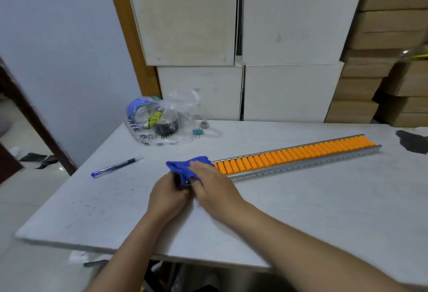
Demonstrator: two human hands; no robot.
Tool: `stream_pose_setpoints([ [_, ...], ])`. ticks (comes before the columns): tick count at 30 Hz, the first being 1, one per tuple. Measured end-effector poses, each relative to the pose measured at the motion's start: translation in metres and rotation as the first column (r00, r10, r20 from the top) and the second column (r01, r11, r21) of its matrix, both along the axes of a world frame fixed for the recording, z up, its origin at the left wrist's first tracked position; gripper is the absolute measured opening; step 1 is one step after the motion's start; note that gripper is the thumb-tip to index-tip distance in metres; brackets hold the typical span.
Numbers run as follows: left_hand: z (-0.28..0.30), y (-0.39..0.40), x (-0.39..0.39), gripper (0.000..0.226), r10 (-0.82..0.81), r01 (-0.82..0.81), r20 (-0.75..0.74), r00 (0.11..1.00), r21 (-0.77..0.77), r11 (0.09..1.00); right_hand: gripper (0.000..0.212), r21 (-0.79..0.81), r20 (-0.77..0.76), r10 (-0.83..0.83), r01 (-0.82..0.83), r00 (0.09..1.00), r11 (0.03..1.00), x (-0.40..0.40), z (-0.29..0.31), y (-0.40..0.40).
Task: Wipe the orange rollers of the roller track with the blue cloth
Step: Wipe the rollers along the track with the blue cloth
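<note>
A long metal roller track (308, 164) with a row of orange rollers (301, 152) lies slanted across the white table (301, 210), its near end at the middle. The blue cloth (183, 167) covers that near end. My right hand (213, 182) lies flat on the cloth and presses it onto the track's end. My left hand (168, 195) sits just left of it, its fingers curled around the near end of the track, where something dark shows under the cloth. The first rollers are hidden under the cloth and my hands.
A blue pen (117, 166) lies to the left. A clear plastic bag (162, 121) with tape rolls and a teal binder clip (198, 132) sit at the back. A dark patch (412, 143) marks the table's far right. White and brown boxes (289, 36) stack behind the table.
</note>
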State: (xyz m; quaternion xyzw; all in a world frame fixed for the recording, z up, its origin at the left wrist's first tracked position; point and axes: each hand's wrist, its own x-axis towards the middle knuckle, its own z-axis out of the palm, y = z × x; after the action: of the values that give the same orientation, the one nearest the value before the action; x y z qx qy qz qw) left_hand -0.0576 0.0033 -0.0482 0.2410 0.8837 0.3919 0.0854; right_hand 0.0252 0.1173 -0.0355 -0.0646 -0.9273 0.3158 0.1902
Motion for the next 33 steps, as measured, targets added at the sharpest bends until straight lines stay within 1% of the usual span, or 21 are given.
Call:
stream_pose_setpoints([
  [1,0.000,0.000,0.000,0.006,0.013,-0.013,-0.004,1.000,-0.014,1.000,0.040,0.054,0.014,0.021,-0.022,1.000,0.998,-0.004,-0.001,-0.004],
  [4,0.000,-0.001,0.001,0.003,0.018,-0.018,0.000,1.000,-0.007,1.000,0.033,0.210,0.045,0.051,-0.060,0.998,0.976,-0.010,-0.005,-0.006],
  [6,0.002,-0.001,0.003,0.004,0.003,-0.003,0.004,1.000,0.012,1.000,0.031,0.267,0.059,0.048,-0.062,0.997,0.962,-0.009,-0.008,-0.003],
  [9,0.003,-0.002,0.003,0.014,-0.023,0.022,0.005,1.000,0.033,0.999,0.022,0.316,0.017,0.018,-0.022,1.000,0.948,-0.004,-0.009,0.004],
  [11,0.003,-0.002,0.002,0.029,-0.032,0.032,0.009,0.999,0.047,0.998,0.023,0.296,0.005,-0.016,0.014,1.000,0.955,0.002,-0.009,0.011],
  [14,0.002,-0.002,0.002,0.062,-0.022,0.022,0.011,1.000,0.030,0.999,0.038,0.248,0.022,-0.081,0.073,0.996,0.966,0.014,-0.009,0.028],
  [16,0.001,-0.001,0.000,0.072,0.000,0.000,-0.005,1.000,0.002,1.000,0.040,0.242,0.030,-0.126,0.115,0.992,0.964,0.023,-0.009,0.040],
  [21,0.001,-0.001,0.002,0.070,-0.018,0.018,-0.024,1.000,0.012,1.000,0.039,0.235,0.034,-0.229,0.215,0.973,0.948,0.043,-0.008,0.075],
  [25,-0.001,-0.001,0.000,0.070,-0.014,0.015,-0.032,0.999,0.021,1.000,0.031,0.252,0.035,-0.307,0.289,0.951,0.924,0.055,-0.013,0.108],
  [29,-0.002,-0.001,0.001,0.070,-0.014,0.015,-0.038,0.999,0.018,1.000,0.030,0.259,-0.007,-0.373,0.362,0.928,0.895,0.071,-0.015,0.141],
  [33,-0.003,-0.002,0.000,0.072,-0.014,0.015,-0.050,0.999,0.009,1.000,0.026,0.252,-0.038,-0.484,0.477,0.874,0.842,0.093,-0.008,0.174],
])
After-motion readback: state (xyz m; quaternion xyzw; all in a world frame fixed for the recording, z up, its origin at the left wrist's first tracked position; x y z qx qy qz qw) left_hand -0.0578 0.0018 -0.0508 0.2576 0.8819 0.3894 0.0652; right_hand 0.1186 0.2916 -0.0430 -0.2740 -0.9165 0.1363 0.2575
